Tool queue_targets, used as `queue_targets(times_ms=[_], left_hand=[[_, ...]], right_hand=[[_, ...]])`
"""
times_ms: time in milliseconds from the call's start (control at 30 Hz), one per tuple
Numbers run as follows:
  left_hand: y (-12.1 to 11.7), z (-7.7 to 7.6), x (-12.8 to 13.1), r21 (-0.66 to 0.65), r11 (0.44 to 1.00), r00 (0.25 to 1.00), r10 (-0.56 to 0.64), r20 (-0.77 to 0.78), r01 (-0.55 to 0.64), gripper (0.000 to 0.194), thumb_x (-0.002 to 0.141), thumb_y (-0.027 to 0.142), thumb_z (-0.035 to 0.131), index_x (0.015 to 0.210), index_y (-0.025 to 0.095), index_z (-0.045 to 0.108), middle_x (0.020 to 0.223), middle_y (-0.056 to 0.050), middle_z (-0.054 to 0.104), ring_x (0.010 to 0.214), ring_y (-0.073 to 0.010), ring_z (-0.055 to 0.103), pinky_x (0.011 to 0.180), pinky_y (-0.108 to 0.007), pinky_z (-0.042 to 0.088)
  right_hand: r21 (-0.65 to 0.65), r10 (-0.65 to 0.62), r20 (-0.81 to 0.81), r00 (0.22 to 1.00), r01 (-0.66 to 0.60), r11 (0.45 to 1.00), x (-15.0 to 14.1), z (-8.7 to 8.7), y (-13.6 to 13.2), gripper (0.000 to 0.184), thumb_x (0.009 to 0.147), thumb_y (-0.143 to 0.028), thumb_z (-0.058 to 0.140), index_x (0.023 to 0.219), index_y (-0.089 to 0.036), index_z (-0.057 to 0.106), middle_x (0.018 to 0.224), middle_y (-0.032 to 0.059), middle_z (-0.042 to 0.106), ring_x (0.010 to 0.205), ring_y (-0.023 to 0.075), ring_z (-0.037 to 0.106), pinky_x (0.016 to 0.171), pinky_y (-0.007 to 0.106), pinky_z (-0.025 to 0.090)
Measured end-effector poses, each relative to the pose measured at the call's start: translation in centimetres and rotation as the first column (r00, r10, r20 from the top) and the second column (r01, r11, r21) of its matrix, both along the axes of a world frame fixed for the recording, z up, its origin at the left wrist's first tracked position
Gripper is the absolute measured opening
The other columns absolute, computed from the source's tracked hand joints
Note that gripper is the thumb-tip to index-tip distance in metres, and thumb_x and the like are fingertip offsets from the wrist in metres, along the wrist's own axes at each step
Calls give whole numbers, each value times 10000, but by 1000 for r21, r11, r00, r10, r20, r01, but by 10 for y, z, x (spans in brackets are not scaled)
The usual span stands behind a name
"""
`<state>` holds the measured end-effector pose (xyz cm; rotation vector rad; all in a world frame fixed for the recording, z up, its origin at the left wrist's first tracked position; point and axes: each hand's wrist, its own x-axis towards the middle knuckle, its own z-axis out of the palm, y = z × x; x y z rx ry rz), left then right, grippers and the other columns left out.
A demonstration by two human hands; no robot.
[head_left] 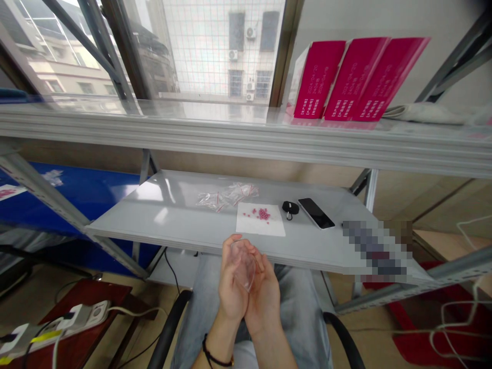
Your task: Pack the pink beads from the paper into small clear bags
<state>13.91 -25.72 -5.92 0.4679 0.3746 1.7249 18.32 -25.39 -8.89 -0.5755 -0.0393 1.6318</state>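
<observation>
Left hand (230, 284) and right hand (265, 294) cup a clear bag (245, 271) between them — limp plastic likely needs two-sided support — near pink beads (263, 214) on white paper (248, 228), presumably for contrast.

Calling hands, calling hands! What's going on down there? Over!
Left hand and right hand cupped together, clear plastic bag between them. Pink beads on white paper beyond. No obstruction seen.
</observation>
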Motion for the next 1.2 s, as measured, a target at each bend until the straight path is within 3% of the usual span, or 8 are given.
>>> queue_targets(times_ms=[167,400,567,733,867,1033,1133,1200], left_hand=[[-1,0,-4,-34,999,1000,-8,18,9,468,695,113,637,1148,230,638,1038,-87,649,977,-232,637,912,-353,524],[0,-1,-4,-48,999,997,10,70,-7,497,668,112,616,1145,250,650,1052,-83,642,969,-222,629,910,-348,535],[2,-2,-6,-59,998,990,24,141,-16,421,733,179,625,1147,247,661,1071,-87,659,998,-224,635,927,-361,530],[6,0,-10,-178,984,978,60,199,-24,315,884,320,622,1178,225,684,1059,-85,689,952,-205,665,884,-342,553],[14,3,-18,-268,963,960,95,263,-21,317,978,353,527,1199,201,696,1103,-89,707,971,-183,679,916,-317,547],[45,7,-60,-320,946,978,115,176,-54,271,1001,313,511,1152,191,701,931,-58,726,805,-173,682,870,-375,566],[75,9,-106,-353,926,990,143,11,-130,206,979,284,533,993,155,693,658,14,591,549,-112,548,700,-306,560],[97,10,-139,-311,927,976,178,-127,-210,131,938,228,563,880,151,653,555,69,438,457,-75,411,576,-225,488]], right_hand=[[24,14,15,1000,-14,1000,-1,0,1,238,883,-395,656,1006,-207,735,1092,42,771,1041,198,713,997,361,536],[-73,-22,0,1000,22,997,1,-6,3,205,898,-345,644,1009,-193,726,1016,23,777,966,174,731,961,328,552],[-135,-11,-7,1000,10,991,3,-9,6,252,929,-356,593,1065,-180,711,1058,44,772,999,186,732,982,348,551],[-159,-53,15,999,54,986,2,-12,9,195,919,-317,599,1003,-188,718,1031,46,777,1014,185,736,1038,362,536],[-96,-81,92,992,90,991,4,-8,14,204,920,-290,564,1001,-194,725,1141,78,759,1166,205,686,1090,396,512],[109,-152,87,984,143,984,34,12,50,219,923,-224,512,1013,-212,712,1214,90,723,1260,192,627,1106,398,506],[89,-241,55,969,236,968,63,26,93,241,929,-168,458,986,-168,693,1155,120,727,1182,182,675,1048,348,553],[55,-266,81,961,262,963,82,30,123,251,946,-167,426,948,-161,678,1045,112,743,1078,176,719,989,339,589]])
